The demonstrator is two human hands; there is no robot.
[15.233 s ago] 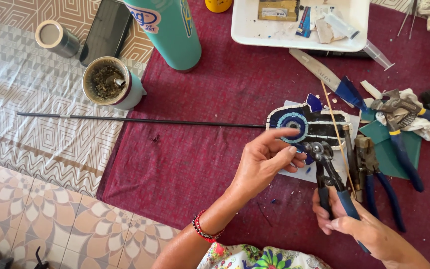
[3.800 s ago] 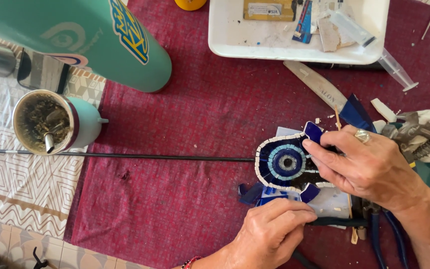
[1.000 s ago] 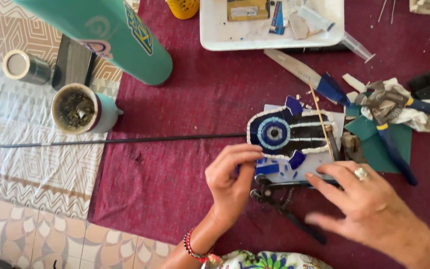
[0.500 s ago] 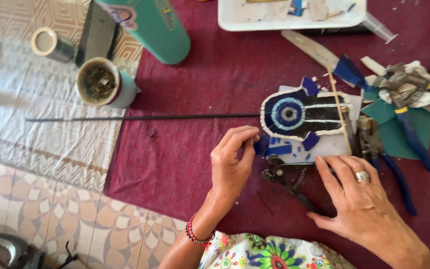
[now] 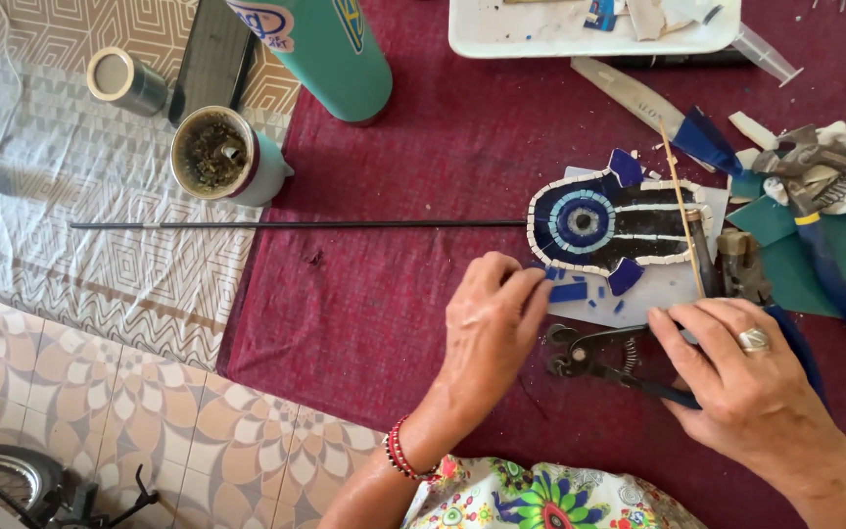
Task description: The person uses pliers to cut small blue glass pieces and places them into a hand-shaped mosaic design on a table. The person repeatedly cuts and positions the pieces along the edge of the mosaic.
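Left hand (image 5: pixel 490 318): palm down on the maroon cloth (image 5: pixel 384 294), fingertips pinched on a small blue tile piece (image 5: pixel 568 292) at the lower left edge of the mosaic; the grip looks closed on it, though the fingers hide most of the contact.
Right hand (image 5: pixel 746 377): curled over the blue handles of the tile nippers (image 5: pixel 604 355), grasping them; a ring shows on one finger.
Mosaic eye piece (image 5: pixel 611 220): lies on a white backing sheet, just up and right of the left hand and above the right hand.
Long axis: the mosaic runs left to right, in line with the thin black rod (image 5: pixel 296 224) that meets its left tip.
Nippers: metal head points left, toward the left hand, handles trailing right under the right palm.
Nearer hand: the left, whose fingertips touch the mosaic's edge; the right sits just below it.
Around: a teal bottle (image 5: pixel 320 49), a cup of scraps (image 5: pixel 222 157), a white tray (image 5: pixel 594 29), and other pliers (image 5: pixel 824 216) at right.
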